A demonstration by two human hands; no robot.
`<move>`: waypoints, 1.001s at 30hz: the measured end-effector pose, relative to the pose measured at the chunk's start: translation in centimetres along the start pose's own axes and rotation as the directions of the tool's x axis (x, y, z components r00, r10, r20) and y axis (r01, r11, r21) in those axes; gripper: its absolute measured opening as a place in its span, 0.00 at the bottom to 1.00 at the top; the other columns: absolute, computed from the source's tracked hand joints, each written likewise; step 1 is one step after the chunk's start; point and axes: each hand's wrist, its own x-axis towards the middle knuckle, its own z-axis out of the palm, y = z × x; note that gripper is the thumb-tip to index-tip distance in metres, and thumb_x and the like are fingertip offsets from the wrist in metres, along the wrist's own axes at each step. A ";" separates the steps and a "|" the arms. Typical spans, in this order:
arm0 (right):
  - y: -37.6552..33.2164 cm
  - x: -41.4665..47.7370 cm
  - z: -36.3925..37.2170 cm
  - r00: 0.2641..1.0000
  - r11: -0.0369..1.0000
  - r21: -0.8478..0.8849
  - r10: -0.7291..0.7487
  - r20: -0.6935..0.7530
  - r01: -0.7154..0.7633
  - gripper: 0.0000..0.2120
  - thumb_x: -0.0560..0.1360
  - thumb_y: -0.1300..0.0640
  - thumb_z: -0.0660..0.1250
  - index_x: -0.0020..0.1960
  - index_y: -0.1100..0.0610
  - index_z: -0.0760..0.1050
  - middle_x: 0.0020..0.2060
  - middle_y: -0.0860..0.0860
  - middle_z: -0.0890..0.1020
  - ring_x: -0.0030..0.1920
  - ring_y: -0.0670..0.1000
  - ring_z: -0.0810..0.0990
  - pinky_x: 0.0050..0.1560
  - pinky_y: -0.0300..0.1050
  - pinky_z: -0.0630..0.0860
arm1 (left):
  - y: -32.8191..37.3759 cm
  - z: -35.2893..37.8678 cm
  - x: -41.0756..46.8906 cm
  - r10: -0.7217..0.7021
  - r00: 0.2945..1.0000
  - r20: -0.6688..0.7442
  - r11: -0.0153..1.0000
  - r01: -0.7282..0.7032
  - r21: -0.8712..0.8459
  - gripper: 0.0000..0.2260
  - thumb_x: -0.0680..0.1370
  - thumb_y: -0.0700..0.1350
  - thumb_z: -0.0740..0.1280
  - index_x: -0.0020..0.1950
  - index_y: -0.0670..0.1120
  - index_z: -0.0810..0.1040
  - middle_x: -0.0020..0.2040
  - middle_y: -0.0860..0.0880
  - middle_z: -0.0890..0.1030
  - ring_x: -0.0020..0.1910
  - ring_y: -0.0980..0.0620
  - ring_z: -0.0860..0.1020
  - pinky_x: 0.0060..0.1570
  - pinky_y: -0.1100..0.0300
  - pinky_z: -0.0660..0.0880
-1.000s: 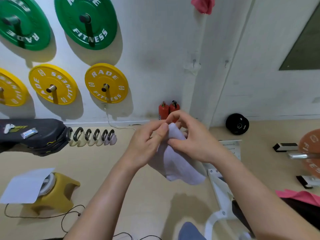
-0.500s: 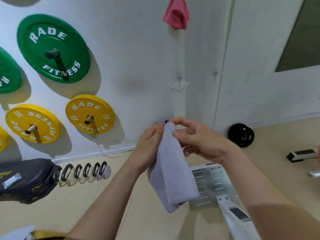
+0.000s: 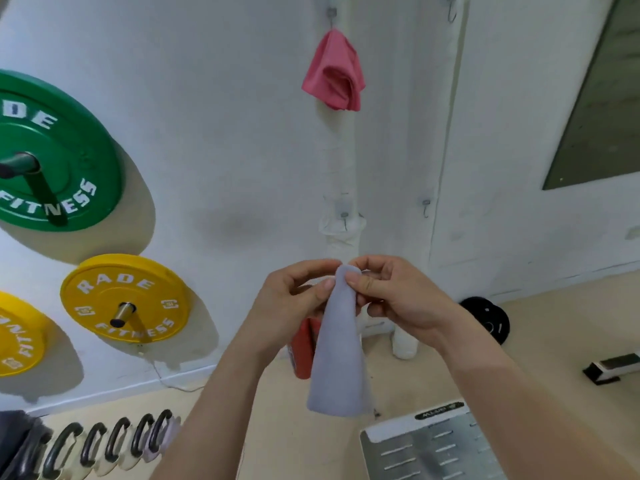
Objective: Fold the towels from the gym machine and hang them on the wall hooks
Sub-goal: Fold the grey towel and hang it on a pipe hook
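A folded pale lavender towel hangs down in front of me, pinched at its top corner by both hands. My left hand grips it from the left and my right hand from the right. A pink towel hangs from an upper wall hook. Two bare hooks sit lower on the wall, one just above my hands on the wrapped pipe, another to its right. A further bare hook is at the top right.
Green and yellow weight plates are mounted on the wall at left. A red fire extinguisher stands behind the towel. A black plate leans at the wall, kettlebells line the floor, a metal machine plate lies below.
The view has tilted up and closer to the wall, bringing the pink towel and the hooks into fuller view. Both hands have lifted the lavender towel, which now hangs narrower.
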 end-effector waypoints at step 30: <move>-20.9 34.5 -18.9 0.949 0.957 0.072 -0.287 0.129 0.279 0.13 0.79 0.57 0.61 0.55 0.65 0.77 0.39 0.55 0.78 0.35 0.47 0.75 0.31 0.37 0.75 | 14.5 -5.8 42.0 0.316 0.948 -0.044 0.946 -0.311 0.097 0.02 0.70 0.40 0.73 0.39 0.46 0.82 0.28 0.52 0.75 0.25 0.58 0.69 0.26 0.67 0.65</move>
